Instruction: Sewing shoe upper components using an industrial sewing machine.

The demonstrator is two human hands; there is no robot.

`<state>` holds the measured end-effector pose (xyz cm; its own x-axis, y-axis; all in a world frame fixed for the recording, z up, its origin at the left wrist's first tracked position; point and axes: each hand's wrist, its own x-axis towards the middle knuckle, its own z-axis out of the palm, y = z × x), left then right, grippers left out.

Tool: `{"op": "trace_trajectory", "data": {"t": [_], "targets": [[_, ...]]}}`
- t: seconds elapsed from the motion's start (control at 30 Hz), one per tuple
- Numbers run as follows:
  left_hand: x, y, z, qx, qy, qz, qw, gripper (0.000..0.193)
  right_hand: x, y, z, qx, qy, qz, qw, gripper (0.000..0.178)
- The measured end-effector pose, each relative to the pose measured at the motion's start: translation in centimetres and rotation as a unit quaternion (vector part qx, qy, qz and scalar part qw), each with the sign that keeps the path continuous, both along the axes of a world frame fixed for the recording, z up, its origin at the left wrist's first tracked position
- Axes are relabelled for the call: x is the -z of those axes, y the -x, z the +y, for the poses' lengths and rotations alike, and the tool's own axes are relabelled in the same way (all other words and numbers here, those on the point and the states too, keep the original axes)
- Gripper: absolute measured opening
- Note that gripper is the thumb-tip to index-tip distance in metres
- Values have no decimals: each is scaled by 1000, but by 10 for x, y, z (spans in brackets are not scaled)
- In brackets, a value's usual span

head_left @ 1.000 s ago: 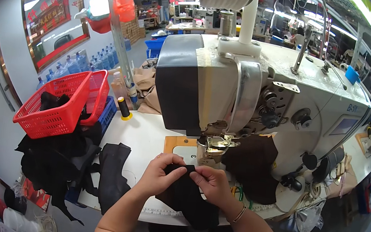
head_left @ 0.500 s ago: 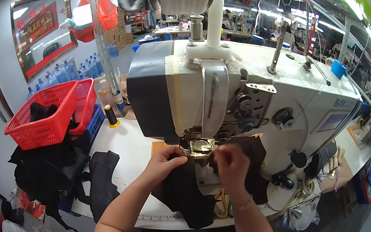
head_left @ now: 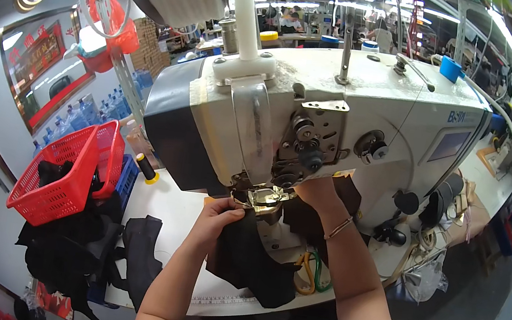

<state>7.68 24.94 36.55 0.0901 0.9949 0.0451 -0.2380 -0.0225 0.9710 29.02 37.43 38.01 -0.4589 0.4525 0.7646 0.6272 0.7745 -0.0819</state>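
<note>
My left hand (head_left: pixel 219 215) pinches the edge of a black fabric piece (head_left: pixel 250 257) just left of a brass-coloured metal attachment (head_left: pixel 267 196) under the head of a white sewing machine (head_left: pixel 352 124). The fabric hangs down over the table's front edge. My right hand (head_left: pixel 314 191) reaches in to the right of the attachment, below the machine's arm, and its fingers are hidden there. Dark brown fabric (head_left: pixel 345 199) lies around that wrist. Scissors with yellow and green handles (head_left: pixel 305 278) rest on the table between my forearms.
Left of the table, a red basket (head_left: pixel 55 192) stands above a heap of black cloth (head_left: pixel 62 257). A black thread cone (head_left: pixel 147 169) is by the table's far left edge. A measuring tape (head_left: pixel 226 301) runs along the front edge. A clear plastic bag (head_left: pixel 426 277) hangs at right.
My right hand has gone from in front of the attachment to deeper beneath the machine's arm. My left hand keeps its pinch on the fabric. The whole view has shifted.
</note>
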Motion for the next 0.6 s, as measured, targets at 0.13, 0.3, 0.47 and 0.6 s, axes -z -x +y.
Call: {"op": "trace_trajectory", "data": {"t": [0.13,0.3,0.47,0.6], "targets": [[1,0,1,-2,-3,-5,1000,5,4,-2,-1,-49,-1,55,997,43],[1,-1,0,-12,-14,-2,1000,5,-7,9,-20,26,-69,41,996,46],[2,-1,0,-9,-8,-8,1000,4,3,13,-8,31,-30,54,998,44],[3,1,1,0,4,-32,999,4,2,8,-20,-78,-26,172,982,31]]}}
